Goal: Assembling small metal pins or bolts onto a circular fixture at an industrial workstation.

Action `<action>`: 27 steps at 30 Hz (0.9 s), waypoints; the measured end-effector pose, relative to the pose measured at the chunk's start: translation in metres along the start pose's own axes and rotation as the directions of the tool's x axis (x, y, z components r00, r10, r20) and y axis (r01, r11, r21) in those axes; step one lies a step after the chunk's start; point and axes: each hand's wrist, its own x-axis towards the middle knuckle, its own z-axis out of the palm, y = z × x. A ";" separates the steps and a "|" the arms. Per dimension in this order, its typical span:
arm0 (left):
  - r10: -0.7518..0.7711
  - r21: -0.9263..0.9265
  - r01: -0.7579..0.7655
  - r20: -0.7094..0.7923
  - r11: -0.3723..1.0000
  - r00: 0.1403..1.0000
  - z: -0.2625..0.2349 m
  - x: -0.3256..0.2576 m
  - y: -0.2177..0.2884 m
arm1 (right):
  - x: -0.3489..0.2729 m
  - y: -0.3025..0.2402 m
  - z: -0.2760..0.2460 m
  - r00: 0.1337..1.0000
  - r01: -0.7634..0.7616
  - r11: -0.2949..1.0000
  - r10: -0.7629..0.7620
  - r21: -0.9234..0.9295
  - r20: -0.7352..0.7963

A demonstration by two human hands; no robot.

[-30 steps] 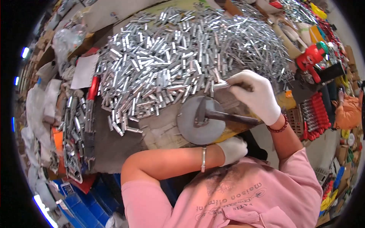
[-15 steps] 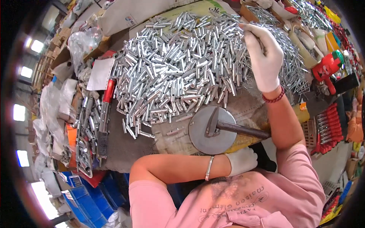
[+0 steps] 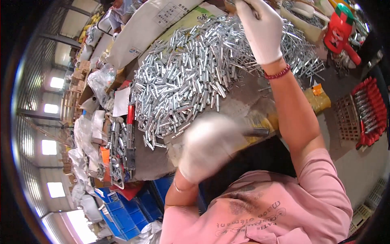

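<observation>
My left hand (image 3: 209, 142), in a white glove, is smeared by motion above the near edge of the bench, so its fingers cannot be made out. It covers the round metal disc and most of the hammer; only the end of the hammer handle (image 3: 258, 131) sticks out to its right. My right hand (image 3: 262, 34), also gloved in white, reaches to the far side, beyond the pile of short silvery metal tubes (image 3: 183, 77). Its fingers run up to the top edge of the picture and their tips are cut off. Thin metal rods (image 3: 302, 55) lie right of it.
A red-handled tool (image 3: 130, 126) and loose metal parts lie on the left of the bench. Blue bins (image 3: 124, 215) stand below there. On the right are a red and green figure-shaped object (image 3: 339, 30) and a plastic basket (image 3: 346, 116) beside red-handled tools (image 3: 371, 110).
My left hand has risen from near my body and swung forward over the disc and hammer. The right hand has reached farther out, and the whole view has shifted and tilted.
</observation>
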 end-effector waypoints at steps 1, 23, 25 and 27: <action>-0.280 0.074 0.300 -0.205 0.951 0.938 -0.005 0.012 0.000 | 0.001 0.000 -0.003 0.999 -0.029 1.000 0.029 0.002 -0.024; -0.096 0.708 0.184 -0.163 0.682 0.982 -0.051 0.043 -0.138 | -0.009 0.031 0.020 0.993 0.114 0.993 -0.114 -0.003 -0.024; -0.100 0.636 0.214 -0.211 0.742 0.972 -0.055 0.031 -0.139 | -0.011 0.031 0.020 0.994 0.105 0.994 -0.105 0.008 -0.010; -0.054 0.624 0.185 -0.223 0.759 0.973 -0.057 0.023 -0.137 | -0.013 0.032 0.020 0.995 0.093 0.995 -0.093 -0.033 0.028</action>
